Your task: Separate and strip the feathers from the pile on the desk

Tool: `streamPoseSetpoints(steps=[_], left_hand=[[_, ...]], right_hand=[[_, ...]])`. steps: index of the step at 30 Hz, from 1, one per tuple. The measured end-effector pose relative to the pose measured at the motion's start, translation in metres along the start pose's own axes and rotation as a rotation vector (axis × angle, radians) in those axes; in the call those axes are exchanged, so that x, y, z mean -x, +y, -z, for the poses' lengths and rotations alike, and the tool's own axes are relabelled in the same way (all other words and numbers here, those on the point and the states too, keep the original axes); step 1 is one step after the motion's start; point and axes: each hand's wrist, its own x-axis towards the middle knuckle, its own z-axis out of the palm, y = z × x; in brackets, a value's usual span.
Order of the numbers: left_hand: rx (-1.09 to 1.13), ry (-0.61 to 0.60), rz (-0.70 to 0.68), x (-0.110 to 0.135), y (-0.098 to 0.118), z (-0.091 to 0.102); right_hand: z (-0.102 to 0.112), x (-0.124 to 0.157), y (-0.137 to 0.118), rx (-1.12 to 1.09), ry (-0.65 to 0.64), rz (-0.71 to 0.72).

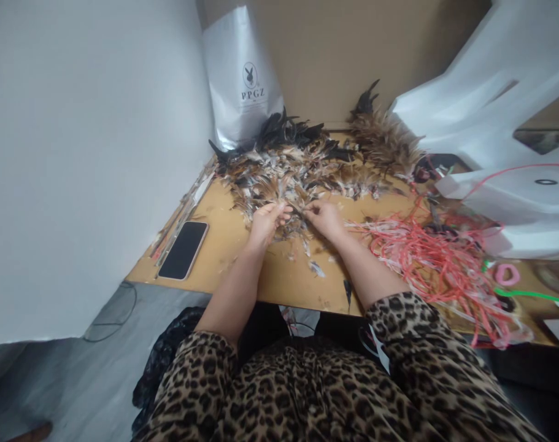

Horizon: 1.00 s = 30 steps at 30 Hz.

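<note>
A heap of brown, white and black feathers (288, 159) spreads over the back of the wooden table. At its near edge my left hand (269, 221) is closed in a pinch on brownish feathers (278, 189), which fan up from the fingertips. Just to the right, my right hand (324, 218) pinches with thumb and forefinger; a thin dark feather seems to be between them, though it is small and blurred. The two hands are close together but apart. Loose feather bits (316, 268) lie on the table below them.
A phone (184, 250) lies at the left edge by a white wall. Behind the heap stands a silver bag (242, 80). A brown feather bundle (385, 138) lies back right. Tangled red strings (426, 258), scissors (438, 221) and white bags (491, 86) fill the right side.
</note>
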Motion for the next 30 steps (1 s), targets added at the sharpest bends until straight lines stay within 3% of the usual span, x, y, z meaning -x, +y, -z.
streamPoseSetpoints(steps=[3,8,11,14,19,25,30], left_hand=[[0.011,0.000,-0.005,0.000,-0.001,0.000],[0.017,0.002,-0.009,-0.001,-0.001,0.000],[0.034,0.016,-0.001,-0.001,-0.001,0.000],[0.044,0.025,0.017,-0.001,0.000,0.000],[0.077,0.004,0.022,-0.002,-0.002,0.002],[0.076,0.010,0.032,-0.003,-0.003,0.002],[0.092,-0.023,0.081,0.000,-0.001,-0.001]], right_hand=[[0.002,0.004,-0.010,0.156,-0.049,0.034],[0.000,0.004,-0.013,0.258,-0.091,-0.071],[-0.002,0.000,-0.008,0.041,-0.031,-0.105],[-0.001,-0.004,-0.007,-0.379,0.034,-0.216],[0.003,-0.005,-0.011,-0.966,-0.049,-0.459],[0.008,-0.003,-0.012,-1.168,-0.195,-0.451],[0.009,-0.003,-0.014,-1.215,-0.179,-0.476]])
